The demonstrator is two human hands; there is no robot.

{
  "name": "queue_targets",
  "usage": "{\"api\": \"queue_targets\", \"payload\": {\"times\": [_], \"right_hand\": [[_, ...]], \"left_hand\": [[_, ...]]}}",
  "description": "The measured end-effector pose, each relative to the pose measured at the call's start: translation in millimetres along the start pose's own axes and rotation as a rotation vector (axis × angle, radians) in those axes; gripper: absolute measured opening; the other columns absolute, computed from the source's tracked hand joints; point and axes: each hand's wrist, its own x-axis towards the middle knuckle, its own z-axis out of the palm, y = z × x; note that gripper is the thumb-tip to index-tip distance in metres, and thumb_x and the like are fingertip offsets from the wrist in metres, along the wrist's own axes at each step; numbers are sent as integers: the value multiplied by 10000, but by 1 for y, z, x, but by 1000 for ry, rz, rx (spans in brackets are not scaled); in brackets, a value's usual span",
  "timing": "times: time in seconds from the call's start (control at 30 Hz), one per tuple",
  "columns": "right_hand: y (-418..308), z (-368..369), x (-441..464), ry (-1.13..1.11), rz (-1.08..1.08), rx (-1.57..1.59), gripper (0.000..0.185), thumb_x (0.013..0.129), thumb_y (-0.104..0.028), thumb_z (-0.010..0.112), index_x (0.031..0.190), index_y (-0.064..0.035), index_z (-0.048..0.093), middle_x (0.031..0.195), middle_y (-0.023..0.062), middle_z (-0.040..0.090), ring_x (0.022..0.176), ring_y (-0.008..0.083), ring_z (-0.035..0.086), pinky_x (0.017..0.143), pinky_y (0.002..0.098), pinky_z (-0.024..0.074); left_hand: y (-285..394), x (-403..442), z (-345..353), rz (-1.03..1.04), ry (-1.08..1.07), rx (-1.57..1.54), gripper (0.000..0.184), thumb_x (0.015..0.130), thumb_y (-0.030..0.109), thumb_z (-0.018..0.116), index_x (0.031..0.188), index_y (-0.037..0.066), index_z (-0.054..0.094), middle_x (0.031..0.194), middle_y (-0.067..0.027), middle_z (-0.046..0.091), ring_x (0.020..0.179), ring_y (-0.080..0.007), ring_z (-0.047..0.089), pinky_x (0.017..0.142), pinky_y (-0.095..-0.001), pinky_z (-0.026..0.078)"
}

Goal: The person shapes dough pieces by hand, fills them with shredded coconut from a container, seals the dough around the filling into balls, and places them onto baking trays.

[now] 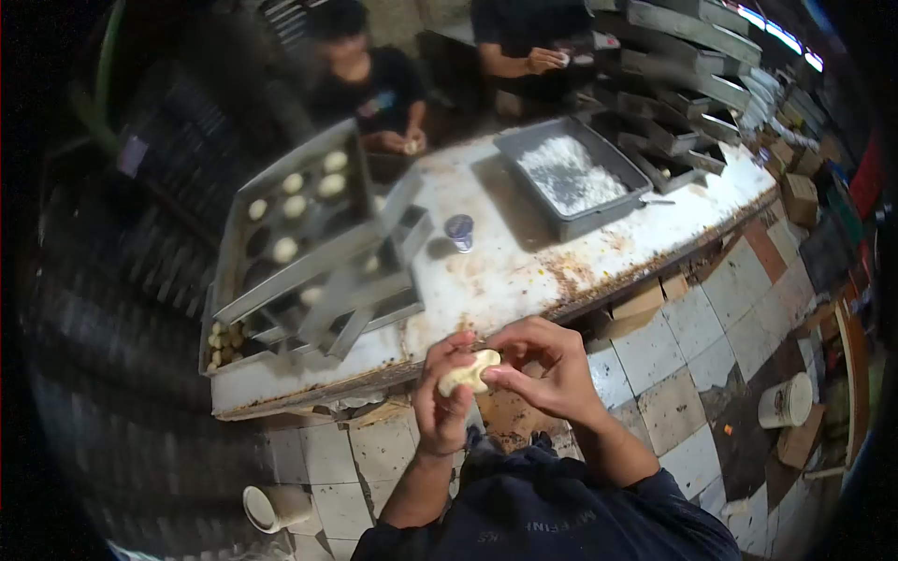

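Note:
A pale, soft piece of dough (466,374) is held up between my two hands, in front of the table's near edge. My left hand (441,388) cups it from the left, with its fingers curled around it. From the other side, the thumb and fingers of my right hand (543,367) pinch its right edge. The dough looks flattened and folded. Any filling inside it is hidden.
On the white worktable (486,299) stand stacked metal trays (309,271) with dough balls (295,206), a small cup (459,232) and a grey tub (599,221) of flour. Metal pans (673,131) pile up behind. Two people work across the table. Buckets (784,402) stand on the tiled floor.

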Motion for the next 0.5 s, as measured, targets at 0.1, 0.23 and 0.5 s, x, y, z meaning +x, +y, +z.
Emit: {"api": "queue_targets", "payload": {"times": [0.1, 0.23, 0.5], "right_hand": [[-11, 24, 1, -332, 314, 247, 232, 827, 28, 716, 1051, 64, 666, 917, 83, 650, 790, 128, 648, 670, 244, 549], [1, 106, -2, -293, -183, 19, 280, 812, -55, 739, 1054, 70, 673, 916, 138, 668, 787, 143, 650, 661, 257, 526], [-15, 326, -29, -443, -614, -187, 277, 718, -93, 819, 961, -12, 713, 848, 108, 671, 687, 210, 660, 632, 293, 523]], "left_hand": [[13, -21, -30, 298, 21, 323, 369, 936, 374, 618, 1031, 18, 640, 1234, -234, 585, 1047, -330, 620, 914, -426, 492], [38, -53, -88, 364, 195, 811, 241, 889, 170, 685, 1103, 58, 686, 1195, -215, 590, 996, -324, 642, 796, -373, 552], [140, -133, -252, 79, 556, 647, 696, 672, 111, 790, 1297, -36, 523, 1156, -114, 484, 1070, -258, 511, 917, -376, 431]]}}
